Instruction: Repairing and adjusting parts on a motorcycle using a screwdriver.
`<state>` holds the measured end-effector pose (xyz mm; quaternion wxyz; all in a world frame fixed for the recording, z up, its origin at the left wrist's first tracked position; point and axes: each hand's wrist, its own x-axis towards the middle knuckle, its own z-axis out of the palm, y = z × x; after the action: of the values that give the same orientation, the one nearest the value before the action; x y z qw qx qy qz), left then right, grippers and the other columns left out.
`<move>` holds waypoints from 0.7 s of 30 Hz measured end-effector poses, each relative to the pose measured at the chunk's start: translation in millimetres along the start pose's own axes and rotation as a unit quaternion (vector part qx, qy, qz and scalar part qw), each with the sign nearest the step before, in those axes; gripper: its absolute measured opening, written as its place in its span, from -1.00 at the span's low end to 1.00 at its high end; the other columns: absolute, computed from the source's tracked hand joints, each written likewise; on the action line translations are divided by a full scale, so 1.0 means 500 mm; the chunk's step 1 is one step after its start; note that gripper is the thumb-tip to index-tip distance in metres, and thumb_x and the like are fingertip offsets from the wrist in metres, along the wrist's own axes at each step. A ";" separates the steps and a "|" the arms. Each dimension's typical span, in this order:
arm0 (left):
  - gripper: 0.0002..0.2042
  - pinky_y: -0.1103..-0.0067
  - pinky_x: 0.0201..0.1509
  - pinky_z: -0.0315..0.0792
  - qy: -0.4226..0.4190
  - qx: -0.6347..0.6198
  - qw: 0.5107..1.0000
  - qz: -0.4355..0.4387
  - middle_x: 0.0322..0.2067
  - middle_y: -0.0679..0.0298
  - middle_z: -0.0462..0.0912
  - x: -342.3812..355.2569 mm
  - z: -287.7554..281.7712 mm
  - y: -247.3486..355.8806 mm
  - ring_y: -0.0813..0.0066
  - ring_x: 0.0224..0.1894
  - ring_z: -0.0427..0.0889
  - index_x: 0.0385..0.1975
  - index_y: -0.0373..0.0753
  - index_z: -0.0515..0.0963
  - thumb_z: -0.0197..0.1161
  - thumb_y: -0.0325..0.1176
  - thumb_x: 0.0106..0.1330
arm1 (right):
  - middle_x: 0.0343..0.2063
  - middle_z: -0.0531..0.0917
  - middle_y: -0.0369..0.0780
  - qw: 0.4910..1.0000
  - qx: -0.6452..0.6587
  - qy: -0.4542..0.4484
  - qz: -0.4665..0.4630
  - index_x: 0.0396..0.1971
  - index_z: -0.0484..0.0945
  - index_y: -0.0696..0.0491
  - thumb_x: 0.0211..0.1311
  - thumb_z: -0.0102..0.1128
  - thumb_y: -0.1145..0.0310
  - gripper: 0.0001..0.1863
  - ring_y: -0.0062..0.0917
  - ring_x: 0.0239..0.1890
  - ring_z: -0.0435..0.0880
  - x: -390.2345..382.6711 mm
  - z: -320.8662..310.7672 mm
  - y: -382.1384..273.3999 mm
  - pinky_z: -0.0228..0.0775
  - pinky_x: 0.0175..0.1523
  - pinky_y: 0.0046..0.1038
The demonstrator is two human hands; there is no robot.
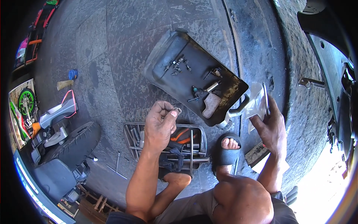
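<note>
My left hand (160,127) is closed with a small shiny metal part (177,111) pinched at the fingertips; its exact shape is unclear. My right hand (272,127) grips a clear plastic bag (254,100), whose contents I cannot make out, beside the handle end of a dark, oil-stained tray (164,80). The tray holds several small bolts and fittings (177,65), a metal cylinder (212,86) and a pale flat plate (212,104). Below my left hand and partly behind it, an open toolbox (202,134) holds metal bars, sockets, a dark cloth and orange-handled tools (182,140).
Scooter parts with a black tyre (80,143) lie at the left, near a blue cap (72,74) and a T-handled tool (117,168). A raised concrete edge (296,104) and a grey vehicle panel (328,86) run along the right. My sandalled foot (229,155) stands below the tray.
</note>
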<state>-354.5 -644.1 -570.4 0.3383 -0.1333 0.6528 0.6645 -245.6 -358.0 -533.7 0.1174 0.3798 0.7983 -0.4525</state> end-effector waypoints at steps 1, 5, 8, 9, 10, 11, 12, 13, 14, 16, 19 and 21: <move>-0.88 0.74 -0.55 0.29 0.000 0.000 1.000 0.001 -0.39 0.32 0.57 -0.003 0.001 0.000 0.76 -0.57 0.35 -0.18 -0.24 0.41 0.22 -0.46 0.41 | -0.09 0.72 0.08 1.000 0.000 0.000 -0.001 0.36 0.36 0.12 0.04 0.41 0.33 -0.20 -0.27 -0.12 0.81 -0.001 0.000 -0.003 0.61 0.05 -0.26; -0.90 0.74 -0.55 0.29 -0.002 -0.003 1.000 0.013 -0.39 0.29 0.57 -0.013 0.002 -0.002 0.76 -0.58 0.33 -0.17 -0.25 0.42 0.18 -0.49 0.40 | -0.18 0.74 0.07 0.999 -0.038 -0.010 0.008 0.38 0.35 0.07 0.03 0.41 0.31 -0.17 -0.30 -0.22 0.82 -0.007 0.000 -0.014 0.61 -0.04 -0.27; -0.91 0.74 -0.54 0.29 0.001 -0.016 1.000 0.010 -0.38 0.26 0.58 -0.019 0.005 -0.002 0.76 -0.58 0.32 -0.16 -0.26 0.43 0.13 -0.52 0.39 | -0.23 0.76 0.05 0.999 -0.032 0.006 -0.003 0.38 0.35 0.06 0.02 0.43 0.29 -0.16 -0.32 -0.30 0.82 -0.011 -0.002 -0.003 0.61 -0.10 -0.27; -0.89 0.74 -0.54 0.28 0.004 -0.019 1.000 0.006 -0.37 0.25 0.58 -0.020 0.006 -0.001 0.76 -0.57 0.32 -0.15 -0.26 0.43 0.10 -0.54 0.39 | -0.26 0.76 0.04 0.999 -0.027 0.010 -0.015 0.38 0.35 0.06 0.02 0.44 0.27 -0.16 -0.32 -0.33 0.81 -0.012 -0.002 0.001 0.60 -0.12 -0.28; -0.89 0.74 -0.54 0.28 0.004 -0.019 1.000 0.007 -0.37 0.25 0.58 -0.022 0.007 -0.003 0.76 -0.57 0.32 -0.15 -0.26 0.43 0.10 -0.54 0.39 | -0.26 0.76 0.04 0.999 -0.027 0.011 -0.015 0.38 0.35 0.06 0.02 0.44 0.27 -0.16 -0.32 -0.33 0.81 -0.014 -0.003 0.000 0.60 -0.12 -0.28; -0.88 0.74 -0.53 0.28 0.004 -0.028 1.000 0.006 -0.36 0.23 0.59 -0.023 0.007 -0.005 0.76 -0.56 0.32 -0.14 -0.27 0.43 0.08 -0.54 0.37 | -0.26 0.76 0.04 0.999 -0.034 0.004 -0.005 0.37 0.35 0.07 0.02 0.44 0.25 -0.16 -0.33 -0.34 0.81 -0.016 -0.006 -0.001 0.60 -0.13 -0.28; -0.86 0.74 -0.53 0.28 0.003 -0.038 0.999 0.006 -0.35 0.22 0.60 -0.023 0.007 -0.008 0.76 -0.56 0.32 -0.12 -0.27 0.44 0.06 -0.55 0.36 | -0.27 0.76 0.04 0.999 -0.041 -0.003 0.005 0.37 0.36 0.08 0.02 0.45 0.23 -0.16 -0.33 -0.35 0.81 -0.017 -0.007 -0.002 0.60 -0.14 -0.28; -0.86 0.74 -0.53 0.28 0.003 -0.036 0.999 0.006 -0.35 0.22 0.60 -0.023 0.008 -0.009 0.76 -0.56 0.32 -0.12 -0.27 0.44 0.06 -0.55 0.36 | -0.27 0.76 0.04 0.999 -0.039 -0.002 0.006 0.37 0.36 0.08 0.02 0.45 0.23 -0.16 -0.33 -0.35 0.81 -0.018 -0.006 0.002 0.60 -0.14 -0.28; -0.84 0.74 -0.53 0.28 -0.001 -0.044 0.999 0.005 -0.34 0.22 0.60 -0.023 0.010 -0.011 0.76 -0.55 0.32 -0.11 -0.28 0.44 0.05 -0.55 0.35 | -0.28 0.76 0.04 1.000 -0.026 -0.004 0.000 0.36 0.37 0.08 0.02 0.45 0.22 -0.16 -0.33 -0.36 0.81 -0.018 -0.004 0.009 0.60 -0.15 -0.29; -0.82 0.74 -0.53 0.28 -0.004 -0.050 0.999 0.004 -0.33 0.21 0.60 -0.023 0.017 -0.010 0.77 -0.54 0.32 -0.09 -0.28 0.43 0.04 -0.55 0.35 | -0.28 0.76 0.04 1.000 -0.012 -0.006 -0.004 0.35 0.38 0.09 0.02 0.45 0.21 -0.17 -0.33 -0.37 0.80 -0.018 -0.004 0.012 0.59 -0.16 -0.29; -0.80 0.76 -0.53 0.28 0.029 -0.019 0.999 0.011 -0.34 0.22 0.60 -0.023 0.031 -0.007 0.78 -0.55 0.31 -0.06 -0.29 0.42 0.05 -0.55 0.35 | -0.11 0.73 -0.01 0.998 -0.017 -0.049 0.030 0.37 0.33 0.17 0.11 0.45 0.24 -0.18 -0.42 -0.23 0.77 -0.017 -0.008 0.000 0.59 -0.13 -0.36; -0.82 0.77 -0.54 0.28 0.027 -0.027 0.999 0.031 -0.34 0.21 0.60 -0.022 0.030 -0.010 0.78 -0.56 0.32 -0.05 -0.28 0.41 0.06 -0.53 0.39 | -0.11 0.73 0.00 0.998 -0.020 -0.050 0.021 0.36 0.34 0.18 0.11 0.45 0.23 -0.18 -0.43 -0.23 0.77 -0.017 -0.006 -0.007 0.59 -0.13 -0.37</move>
<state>-339.5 -633.4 -566.1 0.2958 -0.1404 0.6474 0.6882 -241.8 -360.6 -525.4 0.1740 0.3707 0.7923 -0.4523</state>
